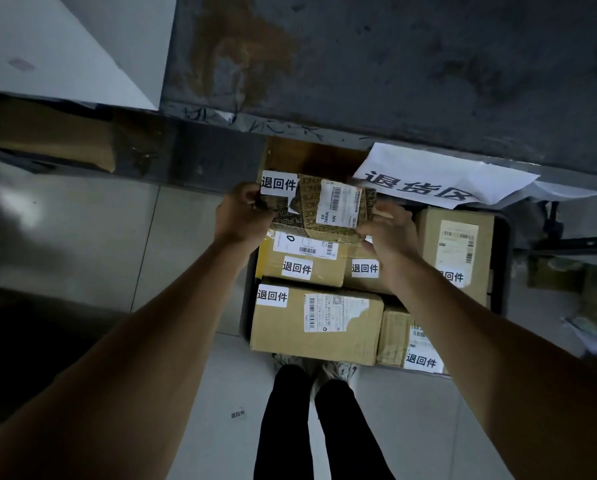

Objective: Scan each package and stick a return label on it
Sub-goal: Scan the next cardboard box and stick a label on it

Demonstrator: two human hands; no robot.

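Observation:
A small printed brown package (311,216) hangs over the far end of a dark bin (501,237). It bears a white return label (278,183) at its left corner and a barcode shipping label in the middle. My left hand (243,216) grips the package's left end, fingers curled by the return label. My right hand (389,233) holds its right end. Below it lie several cardboard boxes, each with a white return label, such as the big front box (324,341).
A white paper sign (439,178) with large characters lies over the bin's far right edge. A grey wall rises behind. My legs and shoes (311,410) stand at the bin's near edge on a tiled floor. A loose label (238,414) lies on the floor.

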